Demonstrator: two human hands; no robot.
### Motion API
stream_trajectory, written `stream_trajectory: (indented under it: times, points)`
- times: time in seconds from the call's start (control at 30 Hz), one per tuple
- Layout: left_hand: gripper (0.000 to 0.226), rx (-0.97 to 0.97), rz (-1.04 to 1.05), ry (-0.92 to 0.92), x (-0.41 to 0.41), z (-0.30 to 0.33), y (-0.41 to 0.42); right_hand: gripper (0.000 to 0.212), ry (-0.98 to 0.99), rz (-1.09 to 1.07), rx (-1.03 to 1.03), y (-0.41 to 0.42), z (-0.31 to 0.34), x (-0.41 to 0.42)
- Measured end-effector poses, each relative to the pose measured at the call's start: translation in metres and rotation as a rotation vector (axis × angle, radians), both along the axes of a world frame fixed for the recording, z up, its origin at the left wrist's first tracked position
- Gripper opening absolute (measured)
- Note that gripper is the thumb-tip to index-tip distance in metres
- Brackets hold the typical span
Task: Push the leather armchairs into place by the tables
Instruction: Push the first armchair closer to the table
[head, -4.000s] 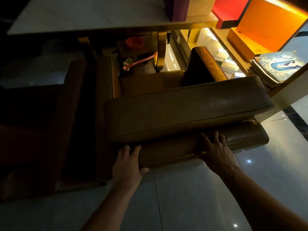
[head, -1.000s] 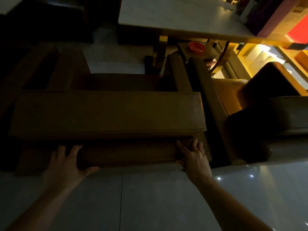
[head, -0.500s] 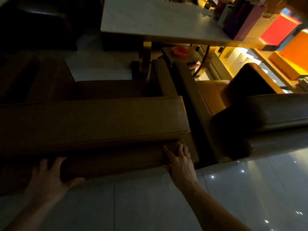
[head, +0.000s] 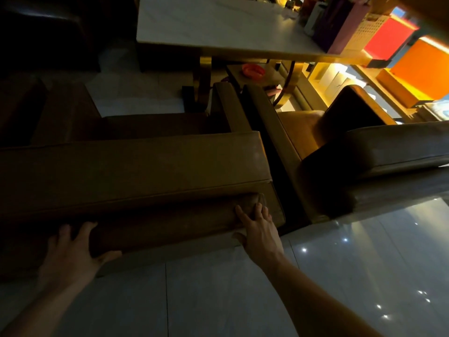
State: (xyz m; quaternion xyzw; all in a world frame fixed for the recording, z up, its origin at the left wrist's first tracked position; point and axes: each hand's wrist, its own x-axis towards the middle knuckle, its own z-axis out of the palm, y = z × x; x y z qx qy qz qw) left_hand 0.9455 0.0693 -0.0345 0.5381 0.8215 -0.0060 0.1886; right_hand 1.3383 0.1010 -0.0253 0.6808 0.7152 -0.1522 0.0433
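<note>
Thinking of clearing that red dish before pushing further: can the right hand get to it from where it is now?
Probably not. The right hand is pressed on the near armchair's back, and the red dish sits on a low shelf under the table, beyond the whole chair.

Two leather armchairs (head: 136, 171) (head: 364, 152), one table (head: 218, 27), two hands (head: 70, 256) (head: 261, 233).

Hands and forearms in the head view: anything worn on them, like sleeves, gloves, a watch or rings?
Nothing worn shows. The left hand and right hand are bare and gloveless; both forearms are bare up to the frame edge. No watch, bracelet or ring is visible, though dim light could hide a thin ring.
</note>
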Motion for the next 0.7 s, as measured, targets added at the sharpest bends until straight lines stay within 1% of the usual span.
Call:
stream_trajectory:
  times: [0.23,0.43,0.57,0.7]
  points:
    - [0.088,-0.018,0.044,-0.018,-0.002,0.004,-0.004,0.077,0.009,0.013,-0.010,-0.013,0.000,-0.005]
    - [0.097,-0.001,0.009,0.037,-0.005,-0.002,-0.005,0.076,0.007,0.048,-0.022,-0.012,-0.003,-0.001]
    - [0.095,0.029,0.011,0.070,-0.003,-0.002,-0.011,0.076,0.020,0.054,-0.012,-0.011,-0.001,-0.003]
    - [0.096,0.030,0.021,0.066,-0.002,-0.002,-0.013,0.078,0.017,0.072,-0.015,-0.010,-0.002,0.000]
